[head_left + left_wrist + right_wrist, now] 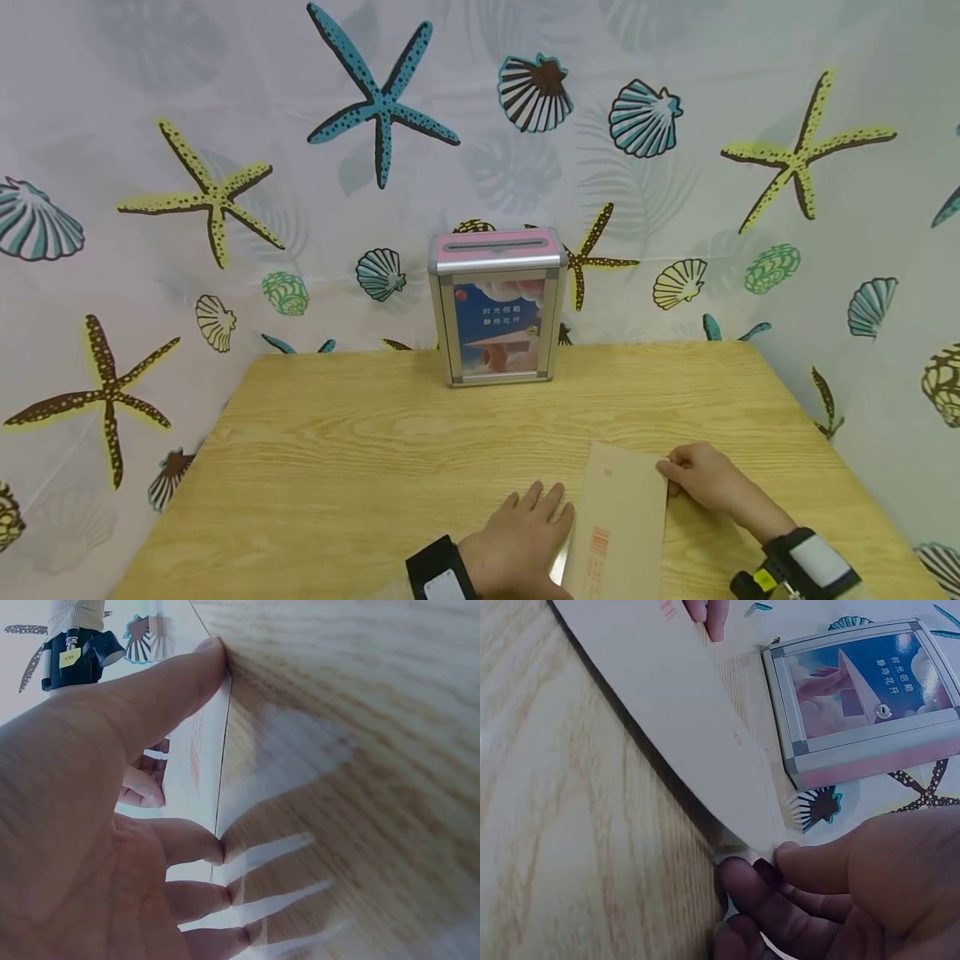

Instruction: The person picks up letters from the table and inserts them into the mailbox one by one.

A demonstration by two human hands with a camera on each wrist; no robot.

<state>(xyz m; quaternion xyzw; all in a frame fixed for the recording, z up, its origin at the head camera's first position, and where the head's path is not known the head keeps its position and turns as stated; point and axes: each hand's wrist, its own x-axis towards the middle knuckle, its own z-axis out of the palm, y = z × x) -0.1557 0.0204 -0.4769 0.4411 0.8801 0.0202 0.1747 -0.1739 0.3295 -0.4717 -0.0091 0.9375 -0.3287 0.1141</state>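
Left hand [525, 537] lies palm down, fingers [196, 852] straight and spread a little, tips pointing forward. Right hand [708, 482] reaches in from right, fingers [754, 881] curled, thumb pinching against them. Both wrists wear black band with camera.

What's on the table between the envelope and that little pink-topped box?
Nothing: the head view shows only bare table between the envelope and the box.

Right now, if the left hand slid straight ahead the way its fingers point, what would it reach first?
Mostly bare table. The left hand lies flat beside the envelope, fingers pointing toward the back of the table. The pink-topped box stands at the far edge roughly in that line, so it would likely come first, though depth is unclear.
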